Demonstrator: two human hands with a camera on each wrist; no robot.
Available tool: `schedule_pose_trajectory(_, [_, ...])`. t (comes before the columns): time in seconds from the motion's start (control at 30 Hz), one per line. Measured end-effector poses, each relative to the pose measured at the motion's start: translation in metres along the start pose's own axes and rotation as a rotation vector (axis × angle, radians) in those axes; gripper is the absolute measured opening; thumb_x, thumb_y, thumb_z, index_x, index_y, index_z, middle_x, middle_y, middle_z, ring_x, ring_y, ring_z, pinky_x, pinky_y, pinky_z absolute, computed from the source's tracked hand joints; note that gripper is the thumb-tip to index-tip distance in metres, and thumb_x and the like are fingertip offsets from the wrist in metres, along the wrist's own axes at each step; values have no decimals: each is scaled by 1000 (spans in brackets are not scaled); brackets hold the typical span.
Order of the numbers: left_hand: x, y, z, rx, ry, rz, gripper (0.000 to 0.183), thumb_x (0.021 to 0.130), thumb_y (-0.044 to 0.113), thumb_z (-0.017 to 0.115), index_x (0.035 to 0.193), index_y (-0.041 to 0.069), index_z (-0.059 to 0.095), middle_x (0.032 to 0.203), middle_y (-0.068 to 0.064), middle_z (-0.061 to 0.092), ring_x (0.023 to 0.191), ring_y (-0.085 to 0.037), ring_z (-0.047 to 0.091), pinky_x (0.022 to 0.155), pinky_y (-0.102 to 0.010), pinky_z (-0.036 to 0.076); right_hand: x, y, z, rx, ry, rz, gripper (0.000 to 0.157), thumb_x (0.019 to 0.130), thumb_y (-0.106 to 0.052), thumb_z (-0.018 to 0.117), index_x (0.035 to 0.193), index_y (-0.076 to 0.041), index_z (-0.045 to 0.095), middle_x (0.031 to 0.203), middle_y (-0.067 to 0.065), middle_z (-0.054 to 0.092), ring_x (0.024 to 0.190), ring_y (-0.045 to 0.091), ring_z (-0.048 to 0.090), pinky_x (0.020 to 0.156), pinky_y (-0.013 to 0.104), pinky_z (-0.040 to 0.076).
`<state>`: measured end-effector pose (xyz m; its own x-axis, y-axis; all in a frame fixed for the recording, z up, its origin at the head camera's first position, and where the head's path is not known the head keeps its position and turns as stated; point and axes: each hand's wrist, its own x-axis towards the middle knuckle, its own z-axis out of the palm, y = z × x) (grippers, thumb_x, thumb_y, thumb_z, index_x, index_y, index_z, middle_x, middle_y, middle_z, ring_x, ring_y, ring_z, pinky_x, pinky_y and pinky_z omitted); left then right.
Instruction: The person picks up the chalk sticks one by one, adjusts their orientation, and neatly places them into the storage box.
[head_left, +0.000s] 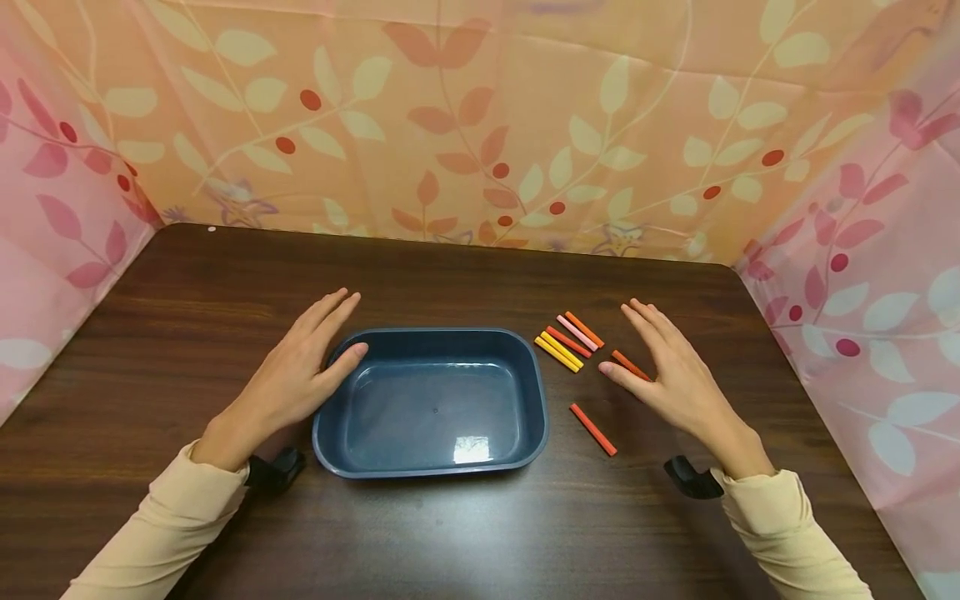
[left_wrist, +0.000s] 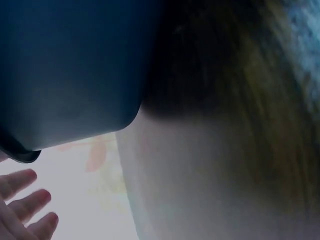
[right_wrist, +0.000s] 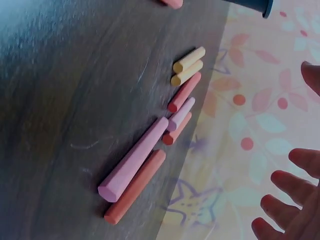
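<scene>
A dark blue rectangular tray (head_left: 435, 417) lies on the table, its inside bare. My left hand (head_left: 300, 358), fingers straight and thumb spread, hovers at the tray's left rim and holds nothing. In the left wrist view the tray's outer wall (left_wrist: 70, 75) fills the upper left. Right of the tray, my right hand (head_left: 675, 375) is spread over the table, also holding nothing. Beside its fingers lie thin crayon-like sticks: two yellow sticks (head_left: 558, 352), a red stick (head_left: 568, 342), a pink stick (head_left: 577, 332) and an orange stick (head_left: 584, 329). A larger-looking pink stick (right_wrist: 134, 160) is hidden from the head view.
An orange-red stick (head_left: 628, 363) lies partly behind the right hand. Another red stick (head_left: 593, 430) lies apart, nearer the front. The dark wooden table (head_left: 187, 350) ends at a floral curtain (head_left: 450, 125) behind and at both sides.
</scene>
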<state>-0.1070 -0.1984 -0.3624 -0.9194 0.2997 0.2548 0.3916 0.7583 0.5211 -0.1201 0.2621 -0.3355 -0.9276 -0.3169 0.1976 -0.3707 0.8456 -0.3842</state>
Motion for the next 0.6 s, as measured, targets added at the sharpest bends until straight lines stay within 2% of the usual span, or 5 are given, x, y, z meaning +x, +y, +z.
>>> schedule_pose_trajectory(0.17, [0, 0, 2, -51, -65, 15, 66, 100, 34, 57, 158, 20, 27, 162, -13, 28, 148, -39, 28, 111, -68, 28, -6, -3, 1, 36, -48, 21, 83, 88, -43, 72, 156, -18, 31, 161, 10, 32, 152, 35, 22, 111, 68, 27])
schedule_pose_trajectory(0.33, [-1, -3, 5, -107, -125, 44, 62, 101, 32, 56, 156, 16, 32, 160, -15, 33, 146, -39, 32, 112, -66, 30, -11, -5, 4, 69, -78, 6, 82, 87, -39, 75, 155, -18, 34, 159, 12, 35, 147, 39, 30, 110, 67, 29])
schedule_pose_trajectory(0.6, [-2, -6, 10, -130, -126, 122, 56, 99, 20, 60, 150, 6, 41, 152, -21, 42, 138, -42, 43, 106, -63, 39, -17, -12, 8, 93, -137, -24, 78, 86, -38, 76, 152, -13, 40, 154, 14, 41, 142, 38, 37, 110, 64, 32])
